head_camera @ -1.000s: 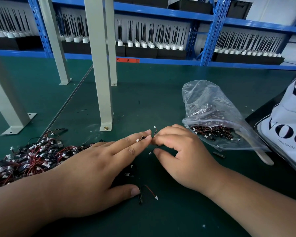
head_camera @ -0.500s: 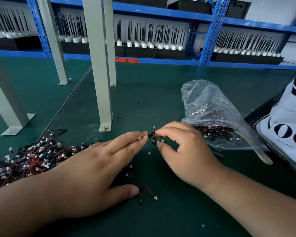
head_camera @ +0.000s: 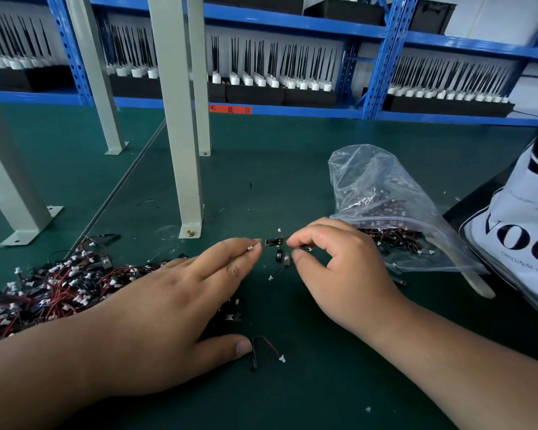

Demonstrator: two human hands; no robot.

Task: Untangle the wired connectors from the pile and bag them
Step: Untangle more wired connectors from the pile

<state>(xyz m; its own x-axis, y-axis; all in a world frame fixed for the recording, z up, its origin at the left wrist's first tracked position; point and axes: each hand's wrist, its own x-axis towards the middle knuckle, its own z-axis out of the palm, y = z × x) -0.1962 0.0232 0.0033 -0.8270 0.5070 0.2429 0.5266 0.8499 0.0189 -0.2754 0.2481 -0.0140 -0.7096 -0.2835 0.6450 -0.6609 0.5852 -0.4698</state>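
Note:
A tangled pile of red and black wired connectors (head_camera: 47, 283) lies on the green mat at the left. My left hand (head_camera: 180, 308) lies flat over its right end, fingers straight, a white plug (head_camera: 250, 248) pinched between two fingertips. My right hand (head_camera: 339, 268) pinches a small bunch of wired connectors (head_camera: 278, 248) just right of those fingertips; black parts dangle below it. A clear zip bag (head_camera: 382, 200) with several connectors inside lies open-mouthed behind my right hand. One loose connector (head_camera: 261, 352) lies by my left thumb.
Grey steel posts (head_camera: 180, 125) stand bolted to the mat behind my hands. A white printed bag (head_camera: 522, 243) sits at the right edge. A pale wooden stick (head_camera: 475, 283) pokes out under the zip bag. Blue shelving (head_camera: 292, 110) with black trays runs along the back.
My right hand has drawn the bunch of connectors a little to the right and up, away from my left fingertips; a black part now shows between the hands. The left hand has stayed put.

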